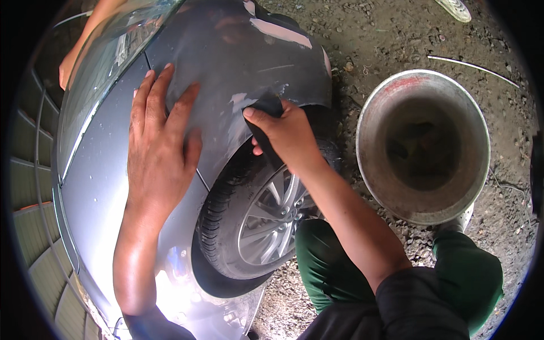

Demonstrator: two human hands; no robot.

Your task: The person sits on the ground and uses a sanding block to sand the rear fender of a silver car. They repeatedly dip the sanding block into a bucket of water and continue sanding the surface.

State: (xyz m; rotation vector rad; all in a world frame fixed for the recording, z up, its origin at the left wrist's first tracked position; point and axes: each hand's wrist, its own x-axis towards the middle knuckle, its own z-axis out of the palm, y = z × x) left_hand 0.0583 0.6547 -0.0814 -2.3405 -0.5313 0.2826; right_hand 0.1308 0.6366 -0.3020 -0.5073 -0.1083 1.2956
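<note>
My left hand (160, 144) rests on the grey car's body panel (96, 221) with its fingers spread and nothing in them. My right hand (283, 136) grips a flat black pad (262, 105) against the fender just above the wheel arch, beside pale, scuffed patches (239, 100). Below it is the wheel (266, 221), with a black tyre and silver spokes, partly covered by my right wrist and knee. More pale patches (280, 32) mark the upper end of the fender.
A large, dull metal bucket (365, 147) with dark contents stands on gravelly ground (498, 113) at right, beside my leg. A thin pale strip (464, 65) lies above it. Another person's hand (71, 65) is at the car's glass, upper left. A pale shoe (456, 8) shows at top right.
</note>
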